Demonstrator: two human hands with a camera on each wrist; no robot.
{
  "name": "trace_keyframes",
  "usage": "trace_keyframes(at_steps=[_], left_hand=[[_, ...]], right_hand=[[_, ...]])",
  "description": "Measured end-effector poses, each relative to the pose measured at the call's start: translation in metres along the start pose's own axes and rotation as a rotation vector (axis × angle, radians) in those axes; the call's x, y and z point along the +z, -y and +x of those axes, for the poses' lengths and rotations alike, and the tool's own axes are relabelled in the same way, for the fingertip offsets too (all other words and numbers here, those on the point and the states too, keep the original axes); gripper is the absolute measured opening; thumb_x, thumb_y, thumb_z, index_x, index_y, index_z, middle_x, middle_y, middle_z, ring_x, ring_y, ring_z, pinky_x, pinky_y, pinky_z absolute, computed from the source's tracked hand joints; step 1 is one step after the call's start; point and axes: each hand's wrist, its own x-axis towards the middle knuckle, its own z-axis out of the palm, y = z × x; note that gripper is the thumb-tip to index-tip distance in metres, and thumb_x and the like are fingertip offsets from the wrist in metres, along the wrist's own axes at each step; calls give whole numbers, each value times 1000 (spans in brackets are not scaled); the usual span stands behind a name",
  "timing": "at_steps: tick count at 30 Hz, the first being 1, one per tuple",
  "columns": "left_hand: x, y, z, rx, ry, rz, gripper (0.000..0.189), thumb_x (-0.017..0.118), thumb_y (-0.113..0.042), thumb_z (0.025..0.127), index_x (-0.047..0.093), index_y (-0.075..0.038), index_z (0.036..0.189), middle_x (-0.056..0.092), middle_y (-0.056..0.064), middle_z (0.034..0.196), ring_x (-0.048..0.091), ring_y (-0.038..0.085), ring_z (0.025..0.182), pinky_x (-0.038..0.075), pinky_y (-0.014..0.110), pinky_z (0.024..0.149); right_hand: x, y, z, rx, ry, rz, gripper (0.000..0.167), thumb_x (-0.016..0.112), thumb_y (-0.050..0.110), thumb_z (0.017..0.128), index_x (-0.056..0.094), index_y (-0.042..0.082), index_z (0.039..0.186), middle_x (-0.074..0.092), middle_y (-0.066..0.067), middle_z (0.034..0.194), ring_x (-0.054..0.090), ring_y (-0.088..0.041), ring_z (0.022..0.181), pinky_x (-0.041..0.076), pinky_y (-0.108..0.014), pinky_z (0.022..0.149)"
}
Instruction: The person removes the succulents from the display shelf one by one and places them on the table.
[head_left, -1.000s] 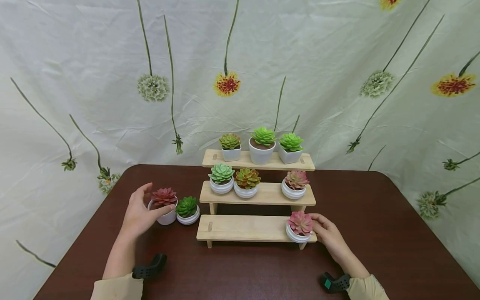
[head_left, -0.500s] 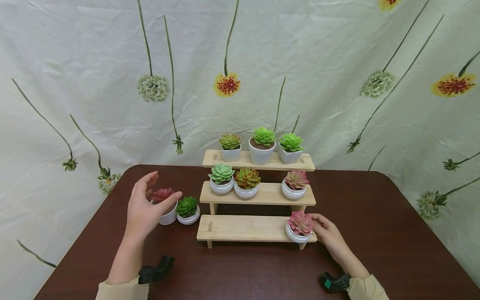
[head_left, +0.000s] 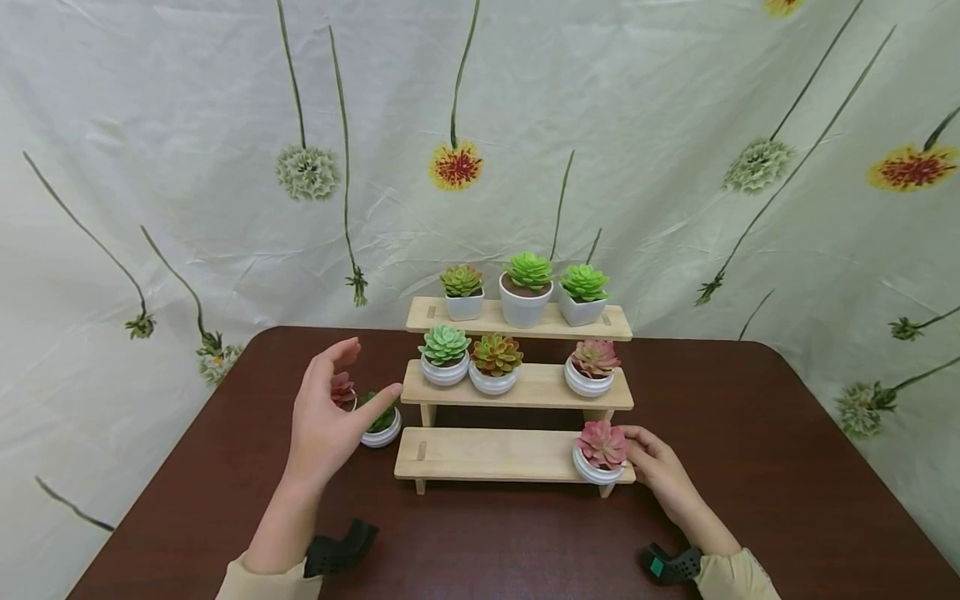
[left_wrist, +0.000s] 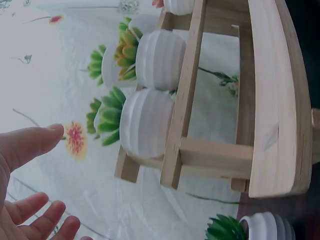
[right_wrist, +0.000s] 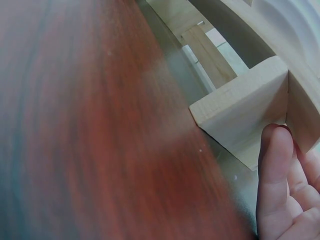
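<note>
Left of the wooden stand (head_left: pixel 480 454), the left hand (head_left: pixel 330 421), fingers spread, could topple the green succulent (head_left: pixel 385 420) by dipping; whether the right hand (head_left: pixel 662 468) pinches is unclear.

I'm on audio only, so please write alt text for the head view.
Right grip beside the pink plant on a three-tier stand's bottom tier; left grip, holding nothing, partly hides a red plant and a green plant left of the stand. The upper tiers hold three plants each.
</note>
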Motion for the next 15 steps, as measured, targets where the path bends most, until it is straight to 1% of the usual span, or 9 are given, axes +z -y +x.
trace_keyframes(at_steps=[3,7,11,15], left_hand=[[4,-4,-2,32,2,-11,67,82,-14,71,50,-8,130,52,9,124,49,22,105,38,31,79],[10,-9,-5,68,0,-33,66,83,-12,70,51,-7,128,53,8,123,50,23,107,38,35,85],[17,-15,-7,116,1,-67,63,83,-11,70,54,-6,125,55,8,120,51,22,108,39,31,89],[25,-22,-11,175,28,-80,62,84,-11,70,54,-6,123,56,8,118,51,19,108,40,27,89]], right_hand=[[0,1,0,-5,5,7,34,48,14,98,45,-11,121,60,1,101,60,-7,84,51,-24,71],[0,1,0,0,1,5,33,48,13,98,45,-10,121,59,0,101,60,-7,84,51,-24,71],[0,2,0,14,-7,3,33,47,13,98,44,-10,122,59,0,101,60,-7,83,51,-24,71],[0,2,0,21,-10,-1,35,47,13,98,44,-11,123,59,0,101,59,-7,83,51,-24,71]])
